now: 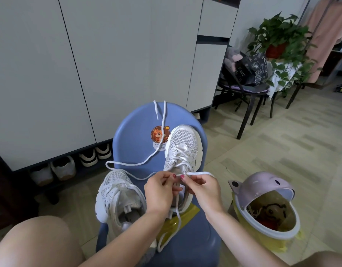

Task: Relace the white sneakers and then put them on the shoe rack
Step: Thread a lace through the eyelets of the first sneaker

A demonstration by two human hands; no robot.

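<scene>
Two white sneakers lie on a blue plastic chair (139,120). The right sneaker (183,143) points away from me, partly laced. The left sneaker (118,195) lies at the chair's left edge with no lace in its upper eyelets. My left hand (159,189) and my right hand (202,187) both pinch the white lace at the right sneaker's upper eyelets. A second loose white lace (162,120) trails across the chair back toward the left sneaker. A shoe rack space (70,166) under the cabinet holds several shoes.
A yellow bin with a pink swing lid (262,189) stands on the floor to the right of the chair. A dark chair (247,89) with bags and a potted plant (282,39) stand at the back right. My bare knees frame the bottom corners.
</scene>
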